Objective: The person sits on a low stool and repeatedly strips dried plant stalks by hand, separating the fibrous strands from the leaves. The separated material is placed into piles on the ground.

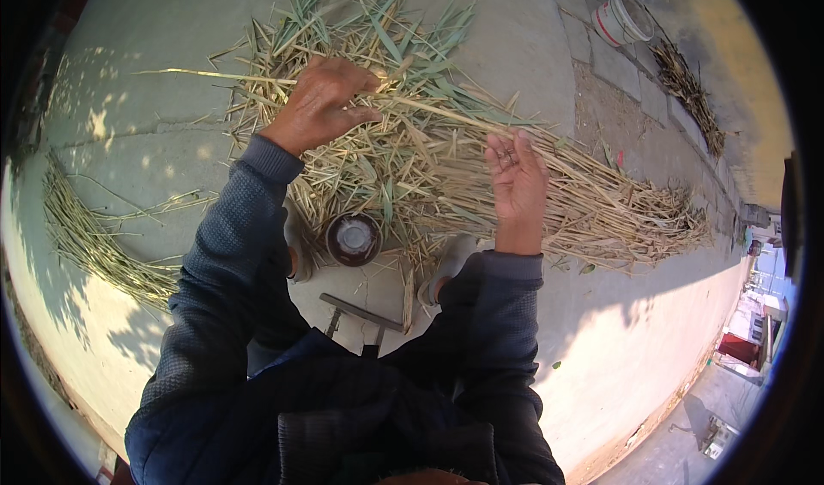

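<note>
Holds a long pale stalk (257, 78) in the left hand (330, 99) at 11 o'clock, with fingers curled around it and thumb apart from forefinger. Stretches that stalk from 10 o'clock across a loose straw heap (369, 172) toward the right hand (517, 180) at 2 o'clock. Shows the right palm upward with fingers half bent near the stalk (cannot tell whether pinching it). Includes a sheaf of straw (635, 215) at 3 o'clock, a dark round container (354, 239) just left of center, greenish stems (99, 240) at 9, and a white bucket (622, 19) between 1 and 2.
</note>
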A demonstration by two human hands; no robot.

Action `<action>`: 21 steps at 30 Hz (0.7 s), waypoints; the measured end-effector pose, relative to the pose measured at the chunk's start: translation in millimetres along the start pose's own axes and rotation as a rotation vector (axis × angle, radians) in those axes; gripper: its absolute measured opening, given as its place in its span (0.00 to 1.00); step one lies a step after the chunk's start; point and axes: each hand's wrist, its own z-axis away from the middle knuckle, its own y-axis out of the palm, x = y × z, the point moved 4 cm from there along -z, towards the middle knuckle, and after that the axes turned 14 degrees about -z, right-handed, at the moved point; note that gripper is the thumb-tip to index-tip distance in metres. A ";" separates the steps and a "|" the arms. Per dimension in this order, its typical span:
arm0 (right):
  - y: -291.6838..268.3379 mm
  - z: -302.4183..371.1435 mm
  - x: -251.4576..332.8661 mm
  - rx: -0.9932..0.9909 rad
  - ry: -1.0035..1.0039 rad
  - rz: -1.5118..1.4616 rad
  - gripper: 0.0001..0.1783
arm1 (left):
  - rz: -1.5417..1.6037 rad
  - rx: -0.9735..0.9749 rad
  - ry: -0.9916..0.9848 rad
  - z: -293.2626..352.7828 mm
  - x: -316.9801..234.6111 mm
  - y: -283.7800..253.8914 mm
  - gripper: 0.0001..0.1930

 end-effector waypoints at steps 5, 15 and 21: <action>34.4 15.2 -54.3 0.147 0.173 -0.057 0.12 | 0.044 -0.045 0.156 -4.3 -52.0 20.1 0.11; 28.7 16.5 -43.9 0.039 0.004 0.068 0.12 | 0.161 -0.051 0.038 -0.5 -51.3 22.5 0.09; 20.4 14.6 -38.8 -0.052 -0.053 0.094 0.13 | 0.735 -0.166 -0.536 -4.6 6.2 6.6 0.16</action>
